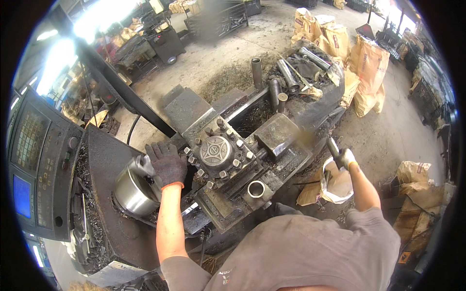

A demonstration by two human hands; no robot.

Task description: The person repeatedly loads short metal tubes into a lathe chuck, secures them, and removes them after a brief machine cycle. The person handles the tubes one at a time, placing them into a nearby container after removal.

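My left hand (168,164), in a dark glove with an orange cuff, lies with its fingers spread between the shiny steel lathe chuck (137,194) and the square tool post (215,153). Whether its palm presses on a part underneath is hidden. Out to the right, my right hand (345,159), in a paler glove, grips a short metal cylinder (333,147). That cylinder tilts above and beside an open paper sack (338,193) on the floor. Bolts ring the tool post's round star-marked cap. A short hollow metal ring (256,189) stands on the carriage nearer my body.
A control panel (36,160) with a blue screen stands at the left. Several metal tubes (287,76) lie or stand on the machine's far end. Full paper sacks (367,70) are beyond it. Cardboard (415,220) lies at the right; dark shavings (233,80) litter the floor.
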